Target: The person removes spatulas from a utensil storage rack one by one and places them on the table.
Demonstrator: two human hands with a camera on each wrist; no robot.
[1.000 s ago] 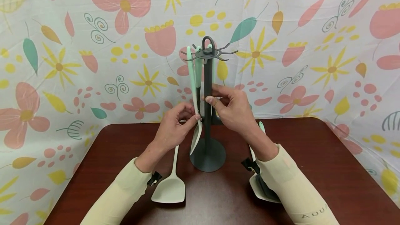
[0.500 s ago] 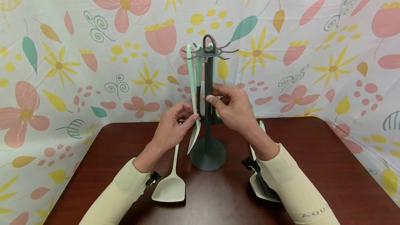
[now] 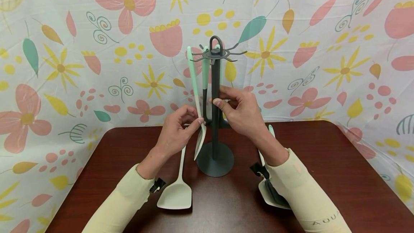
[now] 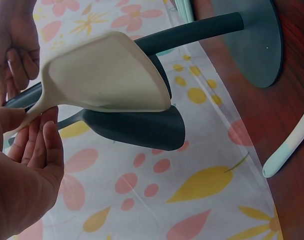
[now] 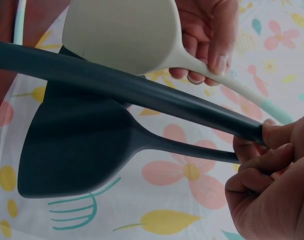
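Observation:
My left hand (image 3: 178, 128) pinches the lower shaft of a cream turner with a mint handle (image 3: 193, 74), held nearly upright just left of a dark utensil stand (image 3: 215, 118). Its wide cream head (image 4: 106, 75) hangs below the fingers. The handle's top overlaps a hook end at the rack's left. My right hand (image 3: 240, 110) grips the stand's post, thumb on the near side and fingers behind. Dark utensils with mint handles (image 3: 205, 71) hang from the rear hooks; one is a dark turner (image 5: 81, 145), its shaft running up to my right fingers.
On the brown table (image 3: 129, 175) a second cream turner (image 3: 174, 195) lies left of the stand's round base (image 3: 223, 166). Another cream utensil (image 3: 266, 193), with a dark one over it, lies partly under my right sleeve. A floral cloth (image 3: 97, 56) hangs behind.
The cream turner's top has swung left, away from the post and outward along the hook. My left hand has shifted slightly left with it. My right hand stays on the post.

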